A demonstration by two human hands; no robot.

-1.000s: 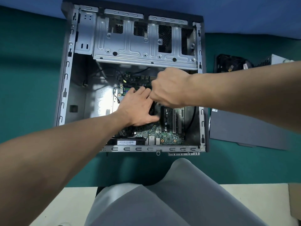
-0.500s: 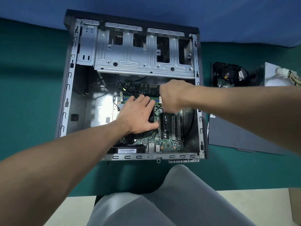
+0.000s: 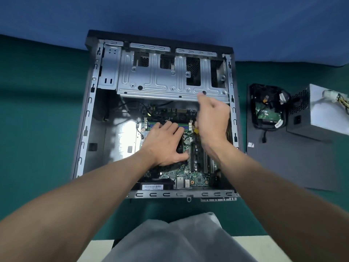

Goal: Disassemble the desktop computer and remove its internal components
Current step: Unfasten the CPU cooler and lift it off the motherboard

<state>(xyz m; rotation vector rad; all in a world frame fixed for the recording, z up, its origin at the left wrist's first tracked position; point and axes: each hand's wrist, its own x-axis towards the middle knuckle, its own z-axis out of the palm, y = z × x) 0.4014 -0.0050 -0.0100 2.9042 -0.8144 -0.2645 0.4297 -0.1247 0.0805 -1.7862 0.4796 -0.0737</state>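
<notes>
Working inside the open computer case (image 3: 88, 118).
Left hand (image 3: 164, 144) spread flat on the green board (image 3: 198, 178); right hand (image 3: 211, 120) curled, grip unclear.

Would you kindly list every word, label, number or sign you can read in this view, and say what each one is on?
No text is legible here.
Barcode sticker on the black part at the near edge of the computer case: bars visible, digits too small to read.
Small sticker on the dark side panel: blurred.
White tags on the removed drive: unreadable.
Motherboard markings: too small.
</notes>
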